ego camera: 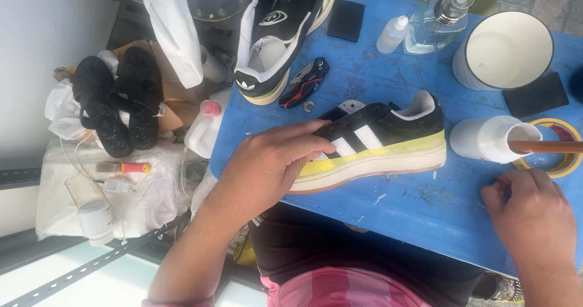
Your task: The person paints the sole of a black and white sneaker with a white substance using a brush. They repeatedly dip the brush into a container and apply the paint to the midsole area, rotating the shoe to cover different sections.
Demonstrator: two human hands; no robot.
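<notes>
Sneaker (376,140) looks light with a stiff, maybe slick sole, so left hand (273,161) clamps its toe while right hand (534,213) rests loosely curled, holding nothing, on the bench (419,207).

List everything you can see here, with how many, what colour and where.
black sneaker with white stripes and yellowed sole: 1, table centre
second black sneaker: 1, table's far left edge
white bucket: 1, far right
white plastic jar: 1, right of sneaker
yellow tape roll: 1, right edge
clear spray bottle: 1, far side
black folding knife: 1, between sneakers
black sandals: 2, left, off table
blue table: 1
left hand: on sneaker toe
right hand: on table, fingers curled
</notes>
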